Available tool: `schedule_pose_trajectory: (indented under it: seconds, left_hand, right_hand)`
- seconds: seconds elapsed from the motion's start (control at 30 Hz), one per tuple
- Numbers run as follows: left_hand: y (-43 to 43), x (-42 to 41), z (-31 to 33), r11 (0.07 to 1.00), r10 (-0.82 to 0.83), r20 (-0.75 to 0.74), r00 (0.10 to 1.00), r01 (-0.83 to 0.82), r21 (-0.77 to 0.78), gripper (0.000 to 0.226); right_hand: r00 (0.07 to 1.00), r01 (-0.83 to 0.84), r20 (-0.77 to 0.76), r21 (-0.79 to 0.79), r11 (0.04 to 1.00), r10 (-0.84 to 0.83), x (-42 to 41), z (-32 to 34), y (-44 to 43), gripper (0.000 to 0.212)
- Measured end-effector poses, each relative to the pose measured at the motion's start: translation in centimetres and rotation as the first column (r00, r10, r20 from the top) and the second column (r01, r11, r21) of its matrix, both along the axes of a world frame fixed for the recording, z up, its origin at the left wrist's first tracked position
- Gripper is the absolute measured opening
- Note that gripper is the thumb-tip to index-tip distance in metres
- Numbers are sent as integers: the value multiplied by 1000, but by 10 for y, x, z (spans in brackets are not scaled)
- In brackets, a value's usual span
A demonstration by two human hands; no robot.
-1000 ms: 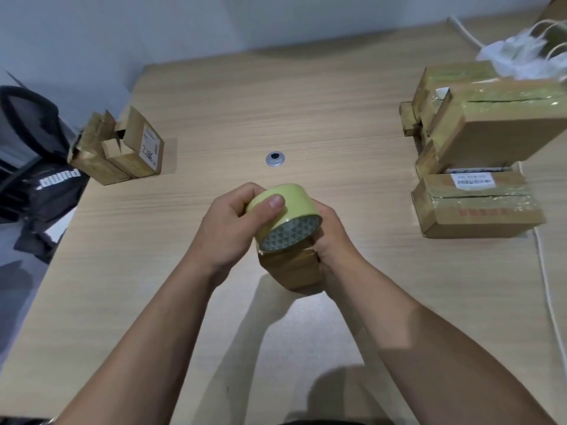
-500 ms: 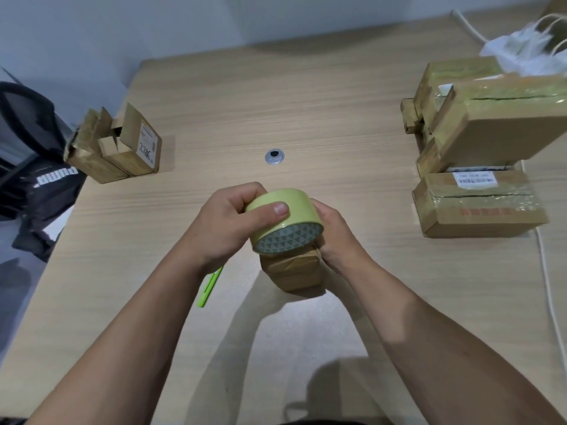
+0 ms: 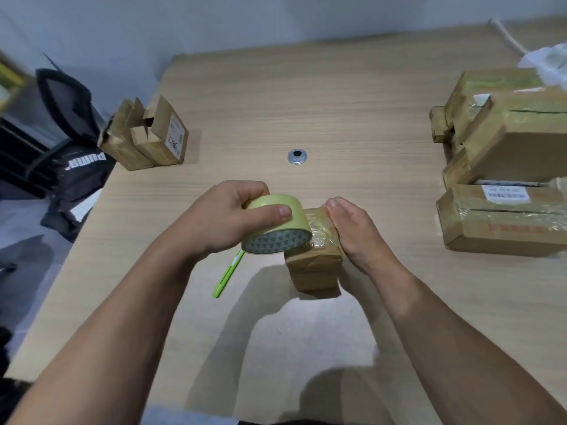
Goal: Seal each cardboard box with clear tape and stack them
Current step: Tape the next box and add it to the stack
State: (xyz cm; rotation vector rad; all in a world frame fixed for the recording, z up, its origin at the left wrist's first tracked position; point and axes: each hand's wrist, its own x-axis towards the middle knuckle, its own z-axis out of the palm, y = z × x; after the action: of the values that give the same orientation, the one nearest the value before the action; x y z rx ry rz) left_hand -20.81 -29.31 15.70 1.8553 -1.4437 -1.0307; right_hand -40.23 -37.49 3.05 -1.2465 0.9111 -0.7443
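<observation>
Left grip [image 3: 227, 216] curls round a glossy yellow-green tape roll [image 3: 295, 221]. Right grip [image 3: 352, 231] clasps the small, crinkly-taped cardboard box [image 3: 313, 266] standing mid-bench [image 3: 337, 102], nearer the front edge.

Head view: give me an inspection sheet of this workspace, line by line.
Surface: light wooden table, metal grommet in the middle.
Job's things: small box with tape roll against its top; taped boxes stacked at right; unsealed boxes at far left.
Clutter: green pen left of the small box; white bag far right.
Hands: left hand grips the tape roll; right hand holds the small box.
Cables: white cable at the far right corner.
Surroundings: black chair with dark garment, left of the table.
</observation>
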Motion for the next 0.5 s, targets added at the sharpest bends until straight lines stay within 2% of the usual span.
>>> schedule_pose_trajectory:
  seconds: [0.1, 0.27, 0.37, 0.43, 0.5]
  left_hand:
    - [4, 6, 1, 1000, 23, 82, 996, -23, 7, 57]
    - [7, 13, -1, 999, 12, 106, 994, -16, 43, 55]
    - [4, 18, 0, 997, -8, 154, 988, -3, 74, 41]
    - [6, 25, -6, 993, -53, 260, 964, 23, 117, 47]
    - [13, 29, -18, 986, -61, 284, 957, 15, 163, 47]
  right_hand:
    - [998, -22, -58, -72, 997, 18, 0, 1, -2, 43]
    - [996, -41, -80, -101, 994, 33, 3, -1, 0, 50]
    - [994, -44, -107, -124, 991, 31, 2, -3, 1, 44]
    - [995, -22, -103, -120, 992, 10, -2, -4, 1, 41]
    - [995, -20, -103, -131, 991, 6, -4, -4, 3, 37]
